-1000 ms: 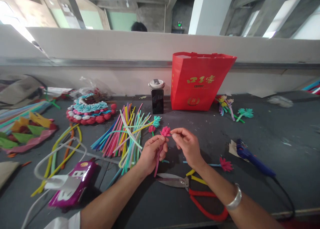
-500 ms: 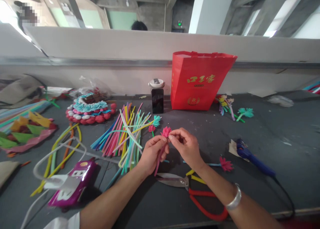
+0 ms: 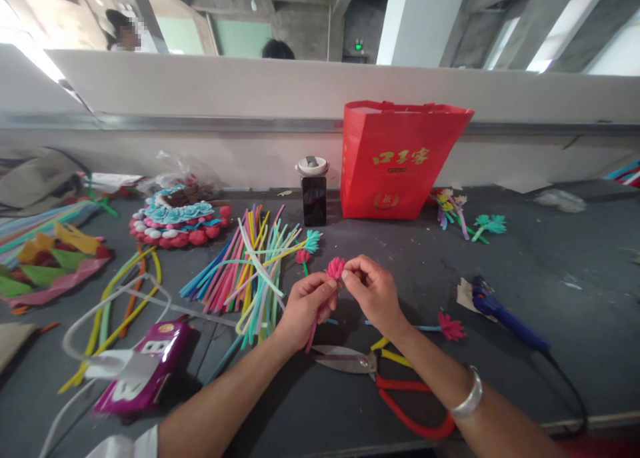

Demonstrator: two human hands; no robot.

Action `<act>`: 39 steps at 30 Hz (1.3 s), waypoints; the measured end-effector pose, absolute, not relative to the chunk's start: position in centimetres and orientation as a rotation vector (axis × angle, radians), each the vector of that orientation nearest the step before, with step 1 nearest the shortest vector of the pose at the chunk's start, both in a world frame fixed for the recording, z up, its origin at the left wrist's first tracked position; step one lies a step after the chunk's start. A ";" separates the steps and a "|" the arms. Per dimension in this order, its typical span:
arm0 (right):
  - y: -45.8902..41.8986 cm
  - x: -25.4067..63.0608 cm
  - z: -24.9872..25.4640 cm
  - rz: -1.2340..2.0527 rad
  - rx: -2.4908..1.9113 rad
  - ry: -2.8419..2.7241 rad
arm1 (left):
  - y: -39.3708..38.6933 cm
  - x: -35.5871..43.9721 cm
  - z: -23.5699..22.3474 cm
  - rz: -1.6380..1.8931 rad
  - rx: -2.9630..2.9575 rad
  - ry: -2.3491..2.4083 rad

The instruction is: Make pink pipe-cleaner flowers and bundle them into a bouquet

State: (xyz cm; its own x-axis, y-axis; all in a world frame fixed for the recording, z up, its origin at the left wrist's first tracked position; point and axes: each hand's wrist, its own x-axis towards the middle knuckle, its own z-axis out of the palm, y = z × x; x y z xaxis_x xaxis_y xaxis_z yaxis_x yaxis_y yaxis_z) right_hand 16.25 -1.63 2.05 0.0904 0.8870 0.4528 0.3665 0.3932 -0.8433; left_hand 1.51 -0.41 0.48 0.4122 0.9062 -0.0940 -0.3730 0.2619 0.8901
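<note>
A pink pipe-cleaner flower (image 3: 335, 267) is held over the middle of the table. My left hand (image 3: 307, 308) is closed around its base, and a pink stem sticks out below the fingers. From the right, my right hand (image 3: 373, 291) pinches at the edge of the petals with thumb and forefinger. Beneath my hands lie scissors (image 3: 350, 360) with red handles, partly hidden by my right forearm. Another pink flower (image 3: 451, 327) on a blue stem rests to the right of that forearm.
Loose pipe cleaners (image 3: 240, 265) are piled left of my hands. A purple power strip (image 3: 145, 368) with a white cable lies at front left, a blue glue gun (image 3: 510, 318) at right. At the back stand a phone (image 3: 315, 201) and a red bag (image 3: 400, 165).
The pink flower has turned slightly in my fingers and shifted a little to the right. Both hands keep their grip. A person in the background at upper left has moved right.
</note>
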 end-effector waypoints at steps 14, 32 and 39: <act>-1.5 16.4 1.9 0.635 -1.193 -1.457 | -0.4 1.5 0.6 0.929 0.924 0.683; -1.6 15.9 1.8 0.747 -1.193 -1.387 | 0.2 1.1 0.8 0.905 0.862 0.712; -1.5 15.9 1.5 0.777 -1.201 -1.387 | 0.1 1.2 0.9 0.870 0.820 0.650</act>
